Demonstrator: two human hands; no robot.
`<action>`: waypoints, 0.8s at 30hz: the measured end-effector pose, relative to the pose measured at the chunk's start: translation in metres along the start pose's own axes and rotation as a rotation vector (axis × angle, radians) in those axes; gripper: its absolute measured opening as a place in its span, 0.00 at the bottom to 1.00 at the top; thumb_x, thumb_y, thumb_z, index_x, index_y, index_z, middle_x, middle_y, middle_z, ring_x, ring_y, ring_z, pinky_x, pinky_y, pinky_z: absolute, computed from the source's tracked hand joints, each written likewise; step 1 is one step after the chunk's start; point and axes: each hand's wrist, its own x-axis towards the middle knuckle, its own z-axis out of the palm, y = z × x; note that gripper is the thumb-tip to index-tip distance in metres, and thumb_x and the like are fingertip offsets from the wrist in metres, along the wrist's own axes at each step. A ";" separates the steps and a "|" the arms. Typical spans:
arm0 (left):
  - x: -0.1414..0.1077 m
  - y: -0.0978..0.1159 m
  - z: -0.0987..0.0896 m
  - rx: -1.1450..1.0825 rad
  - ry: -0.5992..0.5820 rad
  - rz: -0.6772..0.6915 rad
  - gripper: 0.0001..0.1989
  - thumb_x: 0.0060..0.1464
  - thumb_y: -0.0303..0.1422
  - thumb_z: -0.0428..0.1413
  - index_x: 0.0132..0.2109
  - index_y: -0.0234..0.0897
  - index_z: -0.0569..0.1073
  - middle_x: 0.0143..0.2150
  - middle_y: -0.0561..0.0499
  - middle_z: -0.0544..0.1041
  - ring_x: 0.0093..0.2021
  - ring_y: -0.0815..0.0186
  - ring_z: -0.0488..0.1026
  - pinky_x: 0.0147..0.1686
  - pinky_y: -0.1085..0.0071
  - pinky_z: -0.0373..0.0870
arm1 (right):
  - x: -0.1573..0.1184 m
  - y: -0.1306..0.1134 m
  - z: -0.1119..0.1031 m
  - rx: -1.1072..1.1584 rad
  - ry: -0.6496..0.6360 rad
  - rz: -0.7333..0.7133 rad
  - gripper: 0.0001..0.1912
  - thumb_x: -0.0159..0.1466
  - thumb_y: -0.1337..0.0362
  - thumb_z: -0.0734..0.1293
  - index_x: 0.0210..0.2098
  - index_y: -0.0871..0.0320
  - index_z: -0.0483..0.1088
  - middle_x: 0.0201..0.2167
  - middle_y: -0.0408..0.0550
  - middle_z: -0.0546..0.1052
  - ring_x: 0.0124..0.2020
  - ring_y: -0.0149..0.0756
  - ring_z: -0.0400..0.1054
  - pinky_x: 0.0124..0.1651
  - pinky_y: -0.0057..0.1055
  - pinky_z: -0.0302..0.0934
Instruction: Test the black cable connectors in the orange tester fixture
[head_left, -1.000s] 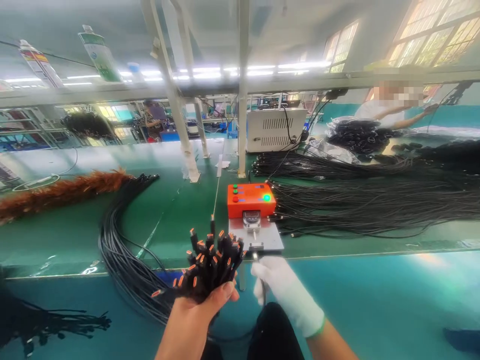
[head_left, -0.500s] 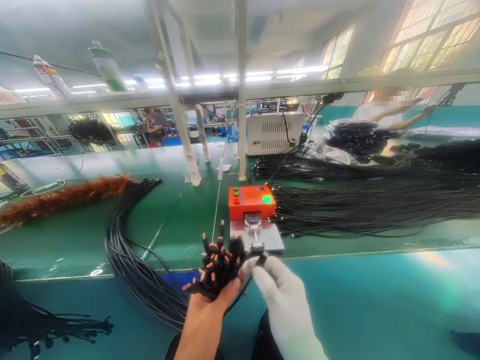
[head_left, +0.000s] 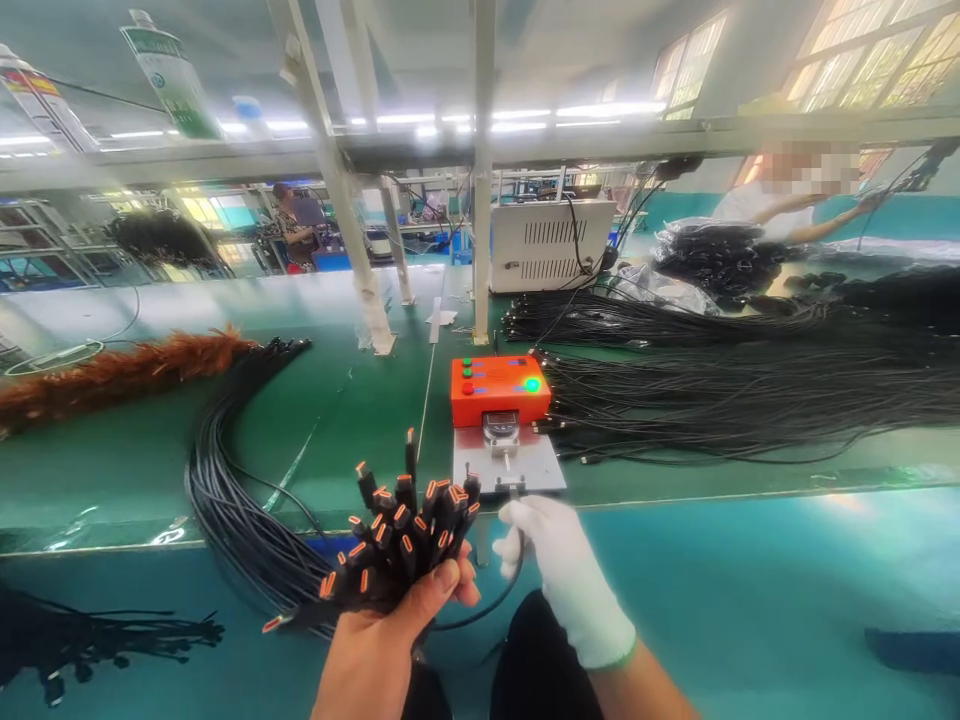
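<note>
My bare left hand point(head_left: 409, 625) is closed around a bunch of black cables point(head_left: 405, 530), whose connector ends with orange openings fan out upward. In a white glove, my right hand point(head_left: 559, 570) pinches one black cable point(head_left: 517, 565) close to its end. That end is at the small metal fixture point(head_left: 512, 483) on the front of a metal plate; whether it sits inside cannot be made out. Behind the fixture are a small digital gauge point(head_left: 501, 428) and an orange box point(head_left: 499, 392) with green and red buttons and a lit green light.
Many black cables point(head_left: 720, 400) lie on the green table to the right. A further cable bundle point(head_left: 225, 450) curves at the left, beside a brown feathery strip point(head_left: 127, 380). White posts point(head_left: 482, 180) and a white metal box point(head_left: 551, 245) stand behind. A person point(head_left: 780, 205) is at the back right.
My right hand has moved from beside the bunch to the fixture, bringing one cable's end there. My left hand with the bunch has shifted slightly left. The camera view has also shifted a little.
</note>
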 end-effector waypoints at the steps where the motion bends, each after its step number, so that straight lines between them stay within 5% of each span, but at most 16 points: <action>1: 0.000 0.001 0.001 0.004 0.009 0.007 0.08 0.40 0.35 0.65 0.30 0.37 0.80 0.25 0.51 0.79 0.26 0.64 0.73 0.32 0.70 0.71 | 0.001 0.000 0.000 0.017 -0.005 -0.002 0.08 0.57 0.62 0.61 0.26 0.61 0.66 0.10 0.40 0.70 0.12 0.30 0.64 0.28 0.31 0.64; 11: 0.000 0.004 0.008 -0.005 0.054 0.050 0.13 0.37 0.35 0.66 0.35 0.38 0.79 0.23 0.52 0.78 0.22 0.65 0.72 0.28 0.69 0.71 | 0.004 0.000 0.005 0.090 0.017 -0.021 0.09 0.58 0.63 0.62 0.25 0.61 0.66 0.10 0.39 0.69 0.12 0.29 0.63 0.32 0.33 0.66; 19: 0.004 0.004 0.009 0.021 -0.027 0.081 0.22 0.39 0.34 0.64 0.46 0.36 0.75 0.22 0.53 0.76 0.20 0.66 0.70 0.25 0.69 0.68 | 0.005 0.004 0.001 0.028 -0.018 -0.011 0.09 0.59 0.62 0.61 0.27 0.62 0.65 0.12 0.41 0.71 0.15 0.30 0.66 0.29 0.31 0.64; 22: 0.005 0.005 0.007 0.011 -0.036 0.056 0.18 0.39 0.34 0.65 0.41 0.34 0.77 0.23 0.51 0.77 0.22 0.65 0.71 0.28 0.67 0.68 | -0.002 0.004 -0.005 -0.167 -0.124 0.054 0.10 0.59 0.60 0.58 0.27 0.60 0.64 0.14 0.43 0.72 0.15 0.34 0.67 0.25 0.33 0.63; 24: 0.006 0.005 0.004 -0.001 -0.060 0.040 0.18 0.38 0.32 0.65 0.41 0.34 0.77 0.22 0.51 0.76 0.24 0.63 0.71 0.31 0.66 0.68 | -0.011 0.002 -0.010 -0.532 -0.078 0.058 0.11 0.58 0.59 0.58 0.28 0.60 0.67 0.18 0.50 0.75 0.20 0.42 0.70 0.30 0.40 0.65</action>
